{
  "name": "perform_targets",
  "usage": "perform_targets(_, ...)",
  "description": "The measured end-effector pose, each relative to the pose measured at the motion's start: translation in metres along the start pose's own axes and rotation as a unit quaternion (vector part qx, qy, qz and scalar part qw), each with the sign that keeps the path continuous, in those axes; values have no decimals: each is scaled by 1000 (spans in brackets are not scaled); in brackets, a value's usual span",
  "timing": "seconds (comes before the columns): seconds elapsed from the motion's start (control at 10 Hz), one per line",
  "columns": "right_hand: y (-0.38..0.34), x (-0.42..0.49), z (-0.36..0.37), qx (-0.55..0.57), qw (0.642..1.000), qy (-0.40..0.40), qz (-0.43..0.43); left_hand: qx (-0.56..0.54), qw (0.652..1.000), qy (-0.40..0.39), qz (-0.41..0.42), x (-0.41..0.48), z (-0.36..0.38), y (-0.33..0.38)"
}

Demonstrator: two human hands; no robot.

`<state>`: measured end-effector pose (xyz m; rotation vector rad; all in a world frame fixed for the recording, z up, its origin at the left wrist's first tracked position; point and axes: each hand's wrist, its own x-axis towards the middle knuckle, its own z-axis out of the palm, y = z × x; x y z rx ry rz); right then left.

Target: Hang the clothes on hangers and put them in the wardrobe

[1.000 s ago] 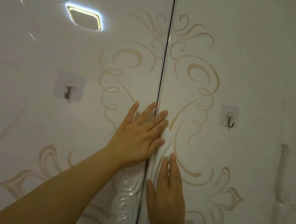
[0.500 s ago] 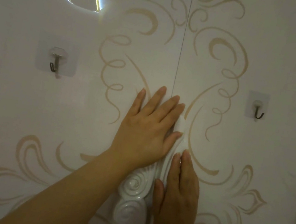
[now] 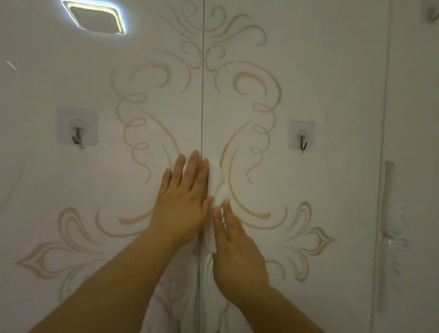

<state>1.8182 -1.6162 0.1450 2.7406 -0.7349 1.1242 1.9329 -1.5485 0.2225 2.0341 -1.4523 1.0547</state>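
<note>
Together, the left hand and right hand lie flat on the shut wardrobe, fingers straight, grasping nothing, either side of its upright door seam, the right hand lower.

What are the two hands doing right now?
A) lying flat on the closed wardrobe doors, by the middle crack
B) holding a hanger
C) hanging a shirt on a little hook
A: the left hand and the right hand lie flat with straight fingers on the wardrobe doors, close beside the middle crack, and they hold nothing.
</note>
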Motion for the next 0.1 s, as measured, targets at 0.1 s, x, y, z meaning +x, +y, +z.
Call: perform_targets(0.1, 10, -42, -24, -3, 981, -192, 30, 60, 986, -158, -10, -42, -11, 12)
